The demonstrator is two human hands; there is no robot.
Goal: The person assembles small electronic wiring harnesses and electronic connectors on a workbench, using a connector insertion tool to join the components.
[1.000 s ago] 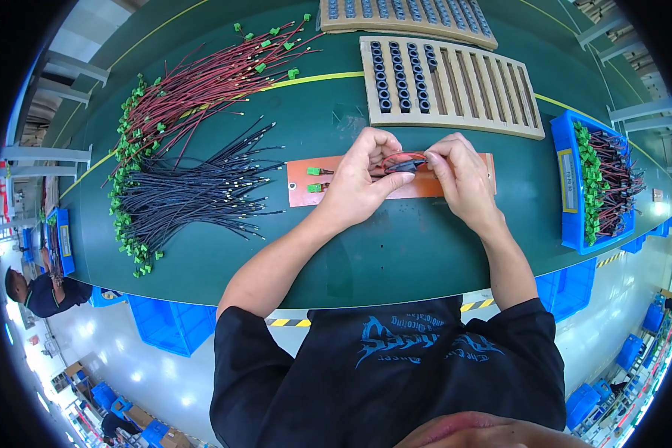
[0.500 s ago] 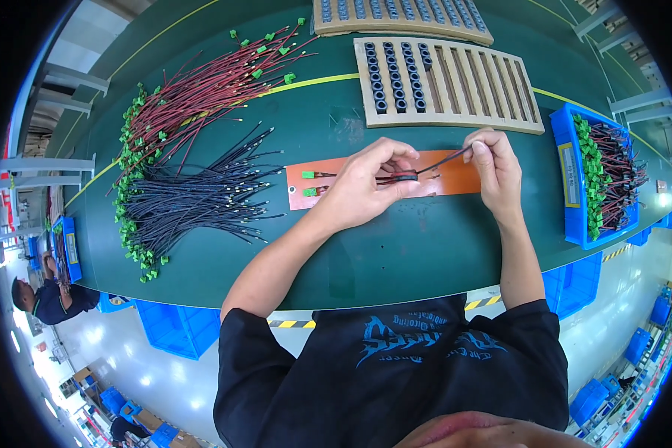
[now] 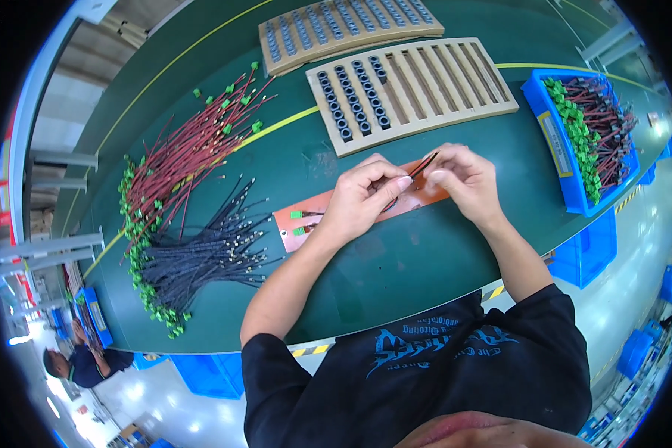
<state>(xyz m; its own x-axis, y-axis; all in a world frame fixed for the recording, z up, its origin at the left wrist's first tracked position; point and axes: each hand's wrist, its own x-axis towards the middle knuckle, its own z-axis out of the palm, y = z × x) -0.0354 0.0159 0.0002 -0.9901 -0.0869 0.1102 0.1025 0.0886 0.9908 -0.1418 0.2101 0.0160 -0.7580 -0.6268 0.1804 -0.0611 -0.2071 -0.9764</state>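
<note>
My left hand (image 3: 362,196) is closed, thumb and forefinger pinching a pair of thin wires, dark and reddish. The free ends of these wires (image 3: 424,166) point up and right, reaching the curled fingers of my right hand (image 3: 467,183), which is closed around their tips. A dark curved piece shows just under the left fingertips, mostly hidden. Left of that hand, two green connectors (image 3: 297,214) with short leads lie on an orange board (image 3: 325,200), one above the other. Both hands are over this board.
Red wires (image 3: 190,149) and black wires (image 3: 201,250) with green connectors lie in bundles at left. Behind stand a wooden rack (image 3: 425,123) partly filled with black rings and another rack (image 3: 351,45) with grey parts. A blue bin (image 3: 567,183) of wired connectors sits right.
The view has turned, shifting the table in the picture. My right hand has come closer to my left. The black ring seen at my left fingertips is now mostly hidden.
</note>
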